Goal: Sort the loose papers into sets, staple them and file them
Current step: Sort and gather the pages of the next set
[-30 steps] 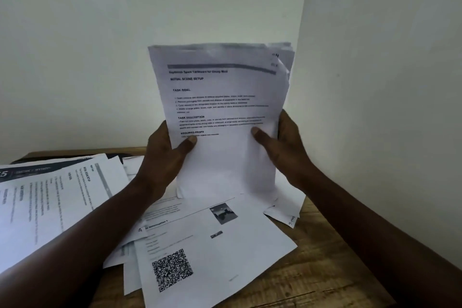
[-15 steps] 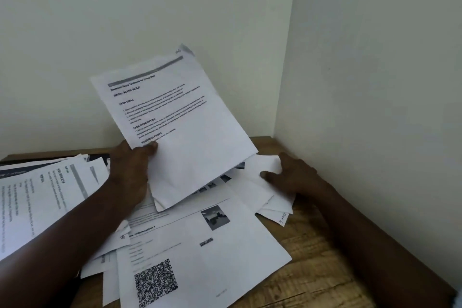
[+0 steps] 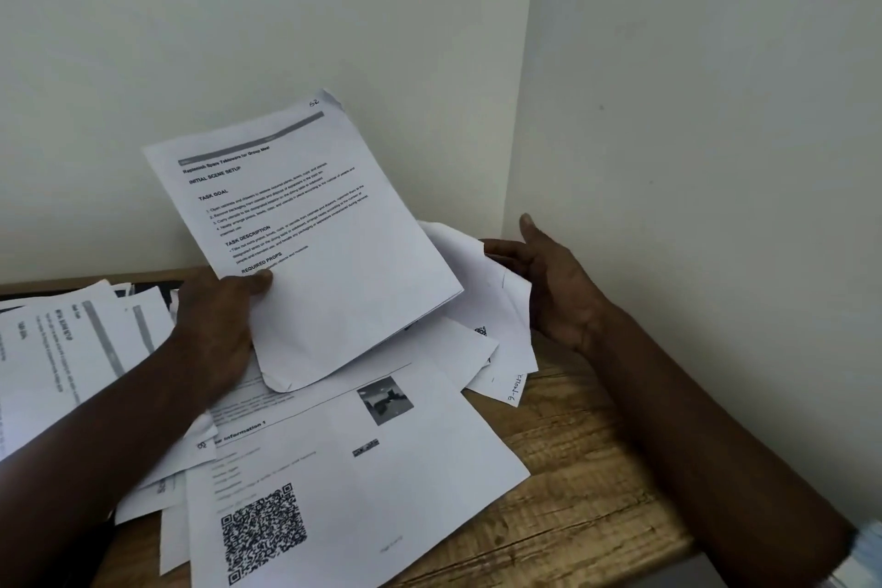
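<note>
Near the counter's (image 3: pixel 587 482) back edge, the stack (image 3: pixel 334 263) that 2 hands held 1 second ago now tilts in the left hand (image 3: pixel 215 325) alone, thumb (image 3: pixel 257 283) and fingers pinching it, while the right hand (image 3: pixel 549 286), fingers (image 3: pixel 508 249) spread, hovers over loose papers (image 3: pixel 491 301) in the far right corner, probably seeking the next sheet.

**Corner bench: free lane at right front**

Back wall (image 3: pixel 238 38) and right wall (image 3: pixel 716 158) meet behind the bench (image 3: pixel 587 492), boxing in the far corner. Loose papers (image 3: pixel 382 492) blanket the left and middle. Bare wood runs along the right front. The sheaf (image 3: pixel 334 277), gripped by the left hand (image 3: pixel 215 329), tilts above the heap's rear. The right hand (image 3: pixel 558 286) sits between the heap and the right wall.
</note>
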A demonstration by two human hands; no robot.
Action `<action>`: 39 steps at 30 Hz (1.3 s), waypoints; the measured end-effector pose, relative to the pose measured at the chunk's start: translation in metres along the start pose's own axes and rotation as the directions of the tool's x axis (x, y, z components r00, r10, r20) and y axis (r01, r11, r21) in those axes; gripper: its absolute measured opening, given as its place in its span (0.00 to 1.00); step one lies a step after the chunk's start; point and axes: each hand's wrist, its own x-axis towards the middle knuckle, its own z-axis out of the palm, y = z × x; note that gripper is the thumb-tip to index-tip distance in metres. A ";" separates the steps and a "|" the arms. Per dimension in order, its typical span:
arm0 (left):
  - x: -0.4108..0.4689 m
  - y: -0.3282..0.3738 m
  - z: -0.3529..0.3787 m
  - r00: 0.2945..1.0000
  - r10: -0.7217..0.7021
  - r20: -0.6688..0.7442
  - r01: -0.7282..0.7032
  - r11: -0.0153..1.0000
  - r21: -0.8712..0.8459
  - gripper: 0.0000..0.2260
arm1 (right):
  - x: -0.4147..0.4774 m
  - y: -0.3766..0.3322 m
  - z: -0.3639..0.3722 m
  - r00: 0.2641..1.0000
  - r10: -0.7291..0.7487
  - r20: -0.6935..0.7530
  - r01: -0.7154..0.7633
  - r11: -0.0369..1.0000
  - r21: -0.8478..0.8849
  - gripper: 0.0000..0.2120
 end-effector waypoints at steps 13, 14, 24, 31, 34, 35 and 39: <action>0.000 -0.004 0.004 0.999 -0.032 0.018 0.032 0.999 -0.012 0.19 | -0.001 -0.012 -0.023 0.937 -0.256 -0.238 0.204 0.953 -0.223 0.26; 0.001 -0.004 0.004 0.999 -0.031 0.007 0.031 0.999 -0.018 0.18 | -0.001 -0.014 -0.024 0.865 -0.391 -0.315 0.282 0.897 -0.340 0.26; 0.010 -0.014 0.001 0.998 0.053 0.029 -0.052 0.998 -0.046 0.23 | -0.033 -0.089 -0.017 0.607 -0.770 -0.195 0.591 0.602 -0.537 0.24; 0.013 -0.008 -0.005 0.996 0.090 -0.003 -0.090 0.984 -0.152 0.23 | -0.048 -0.109 0.004 0.595 -0.711 -0.374 0.718 0.679 -0.149 0.20; 0.012 -0.004 -0.004 0.993 0.118 -0.004 -0.116 0.973 -0.202 0.22 | -0.038 -0.090 0.002 0.643 -0.597 -0.479 0.616 0.775 -0.139 0.21; 0.013 -0.003 -0.003 0.993 0.117 -0.023 -0.119 0.970 -0.212 0.22 | -0.035 -0.081 0.001 0.671 -0.543 -0.504 0.547 0.822 -0.158 0.20; 0.020 0.002 -0.003 0.991 0.082 -0.104 -0.107 0.959 -0.262 0.23 | -0.024 -0.033 -0.007 0.792 -0.304 -0.530 0.147 0.937 -0.317 0.08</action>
